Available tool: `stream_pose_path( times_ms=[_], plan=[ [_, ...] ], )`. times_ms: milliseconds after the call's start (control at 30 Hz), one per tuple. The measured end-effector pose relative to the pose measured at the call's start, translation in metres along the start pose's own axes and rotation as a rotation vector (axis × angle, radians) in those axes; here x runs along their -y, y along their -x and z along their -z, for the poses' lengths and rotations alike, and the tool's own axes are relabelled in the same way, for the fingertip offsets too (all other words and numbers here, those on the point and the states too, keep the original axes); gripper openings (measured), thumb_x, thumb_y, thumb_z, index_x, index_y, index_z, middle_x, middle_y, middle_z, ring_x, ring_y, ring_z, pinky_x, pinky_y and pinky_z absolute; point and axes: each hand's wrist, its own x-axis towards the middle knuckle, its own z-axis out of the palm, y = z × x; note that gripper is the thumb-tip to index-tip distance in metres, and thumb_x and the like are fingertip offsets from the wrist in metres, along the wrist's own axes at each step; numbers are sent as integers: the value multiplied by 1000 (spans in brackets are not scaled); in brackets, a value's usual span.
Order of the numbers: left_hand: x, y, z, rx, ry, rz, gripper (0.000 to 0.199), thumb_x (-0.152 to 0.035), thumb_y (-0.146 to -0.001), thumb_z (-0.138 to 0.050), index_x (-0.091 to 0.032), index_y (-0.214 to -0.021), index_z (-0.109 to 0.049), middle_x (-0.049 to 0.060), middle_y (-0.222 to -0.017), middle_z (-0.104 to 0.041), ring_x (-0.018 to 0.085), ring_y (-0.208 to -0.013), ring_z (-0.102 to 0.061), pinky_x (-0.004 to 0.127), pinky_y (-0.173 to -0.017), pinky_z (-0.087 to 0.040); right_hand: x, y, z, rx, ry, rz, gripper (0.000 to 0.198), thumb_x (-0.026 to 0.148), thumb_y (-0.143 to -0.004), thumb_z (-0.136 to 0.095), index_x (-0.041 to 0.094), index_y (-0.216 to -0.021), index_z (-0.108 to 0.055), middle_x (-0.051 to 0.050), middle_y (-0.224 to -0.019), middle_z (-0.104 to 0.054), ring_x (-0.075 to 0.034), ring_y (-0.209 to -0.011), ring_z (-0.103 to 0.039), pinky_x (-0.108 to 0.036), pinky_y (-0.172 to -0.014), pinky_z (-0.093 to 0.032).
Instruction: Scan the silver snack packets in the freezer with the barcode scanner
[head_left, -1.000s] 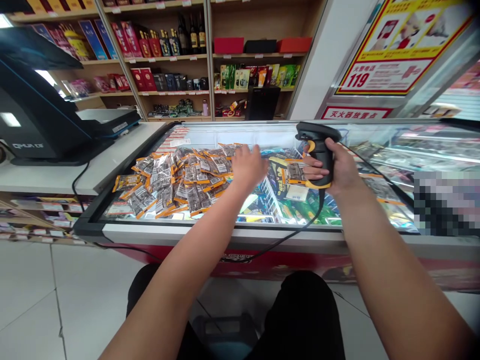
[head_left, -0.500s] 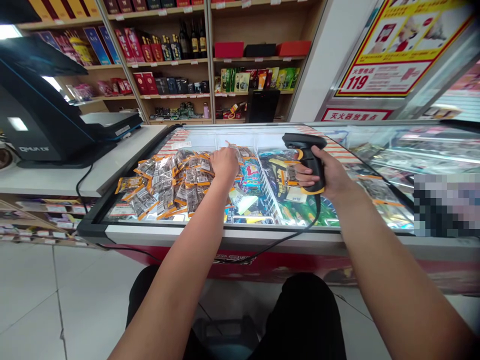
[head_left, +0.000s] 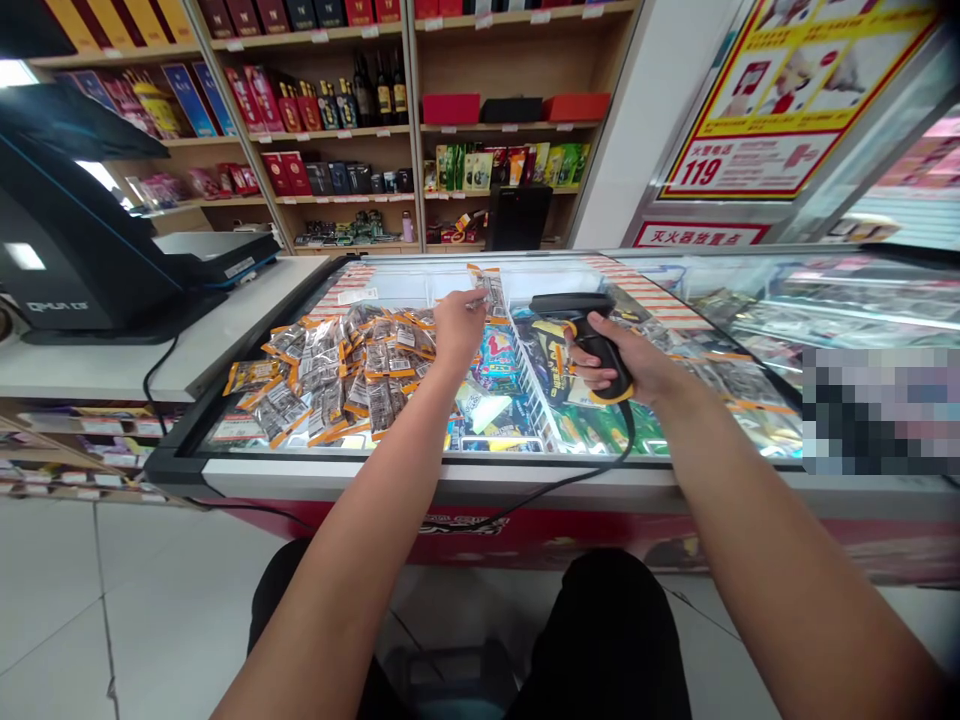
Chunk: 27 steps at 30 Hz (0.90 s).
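My left hand point(head_left: 460, 325) pinches a small clear snack packet point(head_left: 489, 288) with orange ends, raised above the freezer's glass top. My right hand point(head_left: 626, 355) is wrapped round the grip of a black and yellow barcode scanner point(head_left: 600, 345), whose head points left toward the packet. A cable point(head_left: 559, 485) runs from the scanner's base down over the freezer's front edge. To the left of my left hand lies a heap of similar packets point(head_left: 360, 370) on the glass. More of these packets point(head_left: 742, 380) lie on the glass to the right of the scanner.
The chest freezer point(head_left: 300, 466) holds bags of frozen goods and a white wire divider point(head_left: 534, 385) under its glass. At left, a black checkout terminal point(head_left: 67, 240) stands on a white counter point(head_left: 90, 370). Shelves of boxes and bottles point(head_left: 382, 90) line the back. A blurred-out patch covers the right side.
My left hand has lifted a packet up from the glass. The scanner in my right hand has moved left and slightly down, nearer to that packet.
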Motion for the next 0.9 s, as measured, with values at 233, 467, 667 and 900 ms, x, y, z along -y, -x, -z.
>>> stream_pose_path(
  times_ms=[233, 467, 667, 900],
  plan=[
    [-19, 27, -16, 362, -254, -27, 39, -16, -111, -67, -16, -147, -81, 17, -141, -85, 31, -131, -80, 40, -114, -61, 9, 4, 3, -28, -91, 113, 63, 67, -79, -105, 23, -103, -67, 9, -66, -46, -3, -48, -23, -18, -42, -33],
    [-43, 76, -41, 546, -686, -225, 65, -60, -118, -53, -23, -171, -57, 22, -175, -57, 43, -162, -53, 58, -132, -46, 14, 4, 13, -128, -222, 202, 47, 57, -93, -95, 25, -105, -63, 9, -66, -45, -5, -44, -27, -20, -39, -31],
    [-55, 90, -68, 678, -679, -386, 69, -65, -118, -50, -22, -172, -56, 19, -183, -49, 41, -164, -52, 55, -134, -44, 12, 1, 9, -127, -258, 167, 44, 59, -97, -90, 26, -107, -63, 9, -65, -50, -8, -41, -34, -23, -38, -36],
    [-49, 74, -82, 693, -591, -413, 69, -60, -117, -51, -22, -175, -52, 20, -182, -52, 42, -168, -48, 60, -138, -40, 11, 1, 11, -119, -241, 162, 47, 62, -97, -90, 26, -106, -62, 8, -64, -50, -7, -41, -34, -24, -37, -35]
  ],
)
